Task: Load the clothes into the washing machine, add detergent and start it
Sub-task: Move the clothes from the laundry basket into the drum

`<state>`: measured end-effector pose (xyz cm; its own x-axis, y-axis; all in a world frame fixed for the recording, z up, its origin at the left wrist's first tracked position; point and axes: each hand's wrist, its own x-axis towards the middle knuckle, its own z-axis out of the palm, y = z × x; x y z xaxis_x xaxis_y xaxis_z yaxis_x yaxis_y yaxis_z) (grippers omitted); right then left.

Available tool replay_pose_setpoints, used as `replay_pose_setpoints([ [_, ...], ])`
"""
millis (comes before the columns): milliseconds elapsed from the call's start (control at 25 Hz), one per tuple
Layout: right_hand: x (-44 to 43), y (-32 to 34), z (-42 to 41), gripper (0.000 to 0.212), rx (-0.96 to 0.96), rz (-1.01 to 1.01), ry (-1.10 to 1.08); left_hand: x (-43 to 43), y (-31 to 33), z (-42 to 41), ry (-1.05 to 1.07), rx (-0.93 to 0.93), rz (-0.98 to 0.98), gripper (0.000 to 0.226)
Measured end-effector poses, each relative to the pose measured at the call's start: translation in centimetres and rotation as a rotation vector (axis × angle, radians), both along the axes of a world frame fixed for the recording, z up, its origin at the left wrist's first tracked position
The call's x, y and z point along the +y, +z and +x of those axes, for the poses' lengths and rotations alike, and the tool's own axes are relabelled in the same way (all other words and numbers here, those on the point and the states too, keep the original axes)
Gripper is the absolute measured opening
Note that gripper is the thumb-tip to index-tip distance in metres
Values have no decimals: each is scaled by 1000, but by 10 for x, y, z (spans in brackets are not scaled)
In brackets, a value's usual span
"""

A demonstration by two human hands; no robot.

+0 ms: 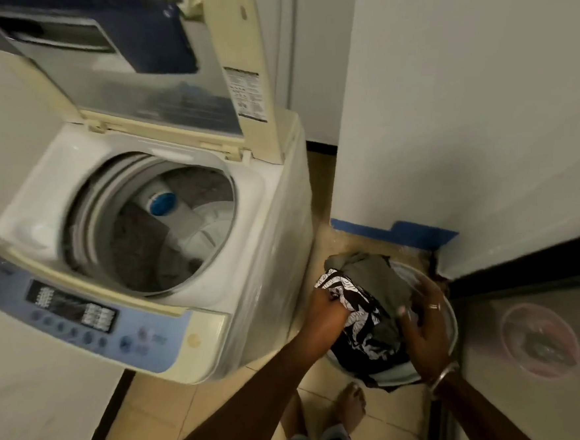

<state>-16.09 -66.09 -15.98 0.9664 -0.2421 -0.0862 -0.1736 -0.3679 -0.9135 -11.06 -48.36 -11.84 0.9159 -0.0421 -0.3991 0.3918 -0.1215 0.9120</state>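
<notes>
the clothes sit in a pale basin (453, 325) on the tiled floor, just beside the right flank of the top-loading washing machine (271, 272). both hands are down in the heap. the left hand (325, 308) has its fingers bunched into the black-and-white patterned garment (361, 321). the right hand (426, 320) clasps the olive-green garment (371, 279), thumb on top and fingers round its far side.

the heap runs lengthwise away from the person, the olive piece on top at the far end. the lid (169, 90) stands upright, so the drum (139, 237) is open. it lies up and to the left of the basin, well above the hands. the left hand is the nearer one to the machine, so i'd guess the lift has to rise first, clear the machine's top edge and then swing left.

as for writing, a printed sticker (247, 94) on the lid's edge is too blurred to read. the markings on the blue control panel (75, 317) are the same, and i can make out no brand name.
</notes>
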Motion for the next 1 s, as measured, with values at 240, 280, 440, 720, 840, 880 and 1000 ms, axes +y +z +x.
replay_pose_setpoints([
  [240, 46, 14, -5, 86, 249, -83, 285, 55, 96, 13, 107, 197, -174, 37],
  [280, 63, 27, 2, 55, 201, -54, 236, 65, 116, 19, 181, 175, -274, 35],
  [440, 135, 105, 49, 3, -57, 48, 83, 127, 181, 47, 355, 42, -522, 33],
  [720, 254, 239, 127, 22, -282, 8, 173, 299, 207, 103, 459, 84, -632, 44],
  [840, 324, 248, 164, 5, -150, -69, 208, 350, 175, 118, 535, 254, -545, 48],
  [880, 345, 244, 176, 4, -77, -81, 190, 362, 163, 119, 546, 304, -512, 44],
  [1000, 400, 214, 216, 17, 139, -58, 267, 389, 130, 119, 507, 392, -375, 24],
])
